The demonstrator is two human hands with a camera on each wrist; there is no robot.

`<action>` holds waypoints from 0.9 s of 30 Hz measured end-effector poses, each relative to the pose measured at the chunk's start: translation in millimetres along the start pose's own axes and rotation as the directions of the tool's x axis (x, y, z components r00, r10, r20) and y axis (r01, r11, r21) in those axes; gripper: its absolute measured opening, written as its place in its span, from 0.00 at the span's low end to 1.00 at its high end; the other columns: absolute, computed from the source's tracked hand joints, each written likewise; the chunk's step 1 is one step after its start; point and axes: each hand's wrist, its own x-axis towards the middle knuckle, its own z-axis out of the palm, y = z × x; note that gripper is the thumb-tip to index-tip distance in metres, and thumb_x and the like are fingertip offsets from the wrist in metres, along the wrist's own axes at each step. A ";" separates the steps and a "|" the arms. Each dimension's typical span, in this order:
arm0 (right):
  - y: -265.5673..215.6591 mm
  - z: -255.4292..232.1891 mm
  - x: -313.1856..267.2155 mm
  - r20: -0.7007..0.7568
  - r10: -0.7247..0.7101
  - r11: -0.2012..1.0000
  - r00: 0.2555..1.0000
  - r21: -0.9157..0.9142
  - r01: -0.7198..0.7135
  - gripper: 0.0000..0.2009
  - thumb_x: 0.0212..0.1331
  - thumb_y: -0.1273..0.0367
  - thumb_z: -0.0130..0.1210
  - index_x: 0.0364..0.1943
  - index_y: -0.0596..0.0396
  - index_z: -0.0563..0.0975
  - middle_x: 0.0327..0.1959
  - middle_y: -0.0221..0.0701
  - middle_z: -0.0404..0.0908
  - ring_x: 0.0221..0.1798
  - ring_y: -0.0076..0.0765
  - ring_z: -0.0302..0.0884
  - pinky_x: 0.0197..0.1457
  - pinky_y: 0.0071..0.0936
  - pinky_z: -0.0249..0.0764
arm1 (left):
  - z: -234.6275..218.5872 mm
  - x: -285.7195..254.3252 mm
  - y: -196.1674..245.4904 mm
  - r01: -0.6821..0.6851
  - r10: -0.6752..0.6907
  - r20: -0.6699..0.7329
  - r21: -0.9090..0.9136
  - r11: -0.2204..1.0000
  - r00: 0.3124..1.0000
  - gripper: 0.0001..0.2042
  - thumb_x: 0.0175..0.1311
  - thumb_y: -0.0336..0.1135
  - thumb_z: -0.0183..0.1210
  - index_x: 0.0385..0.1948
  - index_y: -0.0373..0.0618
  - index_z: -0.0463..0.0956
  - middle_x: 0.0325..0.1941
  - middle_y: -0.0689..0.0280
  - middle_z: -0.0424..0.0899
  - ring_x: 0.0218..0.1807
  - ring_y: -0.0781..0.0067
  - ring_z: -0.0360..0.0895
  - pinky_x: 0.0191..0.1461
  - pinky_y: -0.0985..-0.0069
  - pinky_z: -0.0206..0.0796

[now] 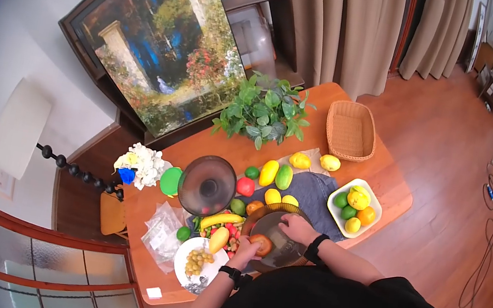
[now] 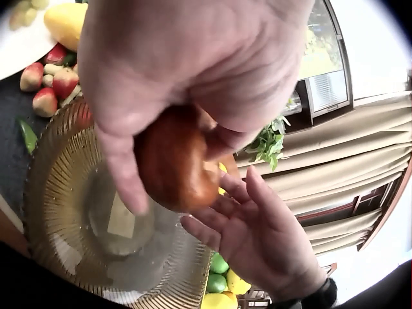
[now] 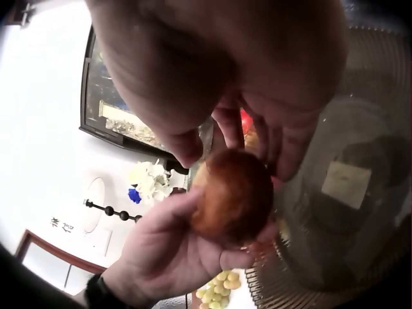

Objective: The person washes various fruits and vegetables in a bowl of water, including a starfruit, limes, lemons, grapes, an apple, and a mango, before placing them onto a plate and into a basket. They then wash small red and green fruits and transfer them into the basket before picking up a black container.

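My left hand (image 1: 245, 253) grips a glossy brown round bun (image 2: 174, 161), thumb and fingers curled about its sides. Beneath it lies a wide ribbed amber glass bowl (image 1: 257, 217) with a pale label on its bottom. Over the bowl's far side is my right hand (image 1: 300, 230); in the left wrist view its fingers (image 2: 235, 187) are loosely extended close to the bun, holding nothing. In the right wrist view the bun (image 3: 237, 196) sits in the left palm, below the right fingertips.
Left of the bowl are a banana (image 1: 221, 222), red fruits and a white plate (image 1: 182, 253) with grapes. A dark round dish (image 1: 195, 175) stands farther back, near a red fruit (image 1: 245, 186). At right are a fruit-filled square dish (image 1: 345, 231) and a wicker basket (image 1: 351, 129).
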 end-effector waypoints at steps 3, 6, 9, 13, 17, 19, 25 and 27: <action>22.0 12.4 7.6 0.006 0.098 0.985 0.995 -0.144 -0.096 0.17 0.59 0.62 0.55 0.43 0.65 0.80 0.43 0.54 0.82 0.49 0.57 0.81 0.55 0.45 0.76 | 15.1 9.6 -12.7 0.006 -0.004 -0.032 0.076 0.997 0.999 0.27 0.60 0.37 0.60 0.58 0.40 0.58 0.54 0.50 0.71 0.45 0.55 0.82 0.34 0.62 0.82; 53.3 42.9 24.7 0.000 0.139 0.952 0.990 -0.274 -0.133 0.15 0.61 0.63 0.54 0.36 0.65 0.81 0.35 0.48 0.85 0.39 0.51 0.85 0.45 0.44 0.80 | 23.5 2.0 0.0 0.125 -0.140 0.092 0.156 0.980 0.986 0.22 0.66 0.40 0.56 0.56 0.46 0.58 0.47 0.53 0.75 0.33 0.61 0.82 0.29 0.68 0.79; 21.4 40.2 17.4 0.451 0.230 0.672 0.863 0.567 -0.476 0.13 0.66 0.64 0.51 0.34 0.61 0.81 0.30 0.30 0.85 0.29 0.23 0.82 0.31 0.25 0.80 | 27.1 4.2 -0.1 0.139 -0.158 0.088 0.192 0.972 0.984 0.20 0.68 0.42 0.54 0.56 0.49 0.60 0.42 0.57 0.78 0.27 0.64 0.80 0.26 0.72 0.76; -12.9 30.4 0.2 0.417 0.004 0.946 0.909 0.292 -0.138 0.13 0.63 0.65 0.52 0.38 0.62 0.81 0.33 0.38 0.85 0.36 0.35 0.85 0.40 0.34 0.83 | 23.7 13.6 0.1 0.237 -0.232 0.182 -0.007 0.971 0.956 0.20 0.67 0.42 0.55 0.56 0.48 0.62 0.45 0.57 0.77 0.34 0.60 0.82 0.29 0.69 0.79; 1.9 43.1 -12.5 -0.203 0.031 0.956 0.979 -0.279 -0.088 0.14 0.58 0.66 0.49 0.37 0.62 0.82 0.34 0.53 0.83 0.44 0.60 0.82 0.54 0.49 0.77 | 26.4 19.3 -9.6 0.134 -0.150 0.140 0.115 0.984 0.979 0.23 0.68 0.40 0.56 0.60 0.48 0.58 0.48 0.59 0.77 0.31 0.62 0.81 0.31 0.69 0.79; 38.6 56.3 3.9 -0.151 0.081 0.968 0.985 -0.225 -0.114 0.15 0.58 0.66 0.50 0.38 0.63 0.82 0.36 0.54 0.83 0.44 0.60 0.82 0.54 0.49 0.77 | 27.7 20.8 -10.7 0.116 -0.140 0.132 0.172 0.978 0.981 0.24 0.67 0.39 0.56 0.61 0.48 0.57 0.50 0.59 0.76 0.33 0.61 0.82 0.33 0.67 0.79; 10.2 28.2 3.5 0.607 0.104 0.505 0.788 0.650 -0.568 0.15 0.70 0.64 0.47 0.43 0.61 0.81 0.35 0.32 0.86 0.38 0.27 0.85 0.41 0.24 0.81 | 35.5 25.7 -8.1 0.167 -0.202 0.062 0.361 0.917 0.977 0.25 0.70 0.43 0.54 0.63 0.48 0.56 0.52 0.60 0.76 0.34 0.63 0.82 0.35 0.65 0.79; 0.7 25.3 -1.0 0.547 0.117 0.634 0.829 0.601 -0.486 0.14 0.69 0.65 0.48 0.42 0.61 0.81 0.36 0.35 0.86 0.39 0.32 0.85 0.42 0.29 0.82 | 33.3 20.9 -3.8 0.105 -0.153 0.184 0.247 0.963 0.971 0.25 0.69 0.52 0.51 0.60 0.47 0.59 0.47 0.59 0.79 0.33 0.59 0.82 0.30 0.66 0.77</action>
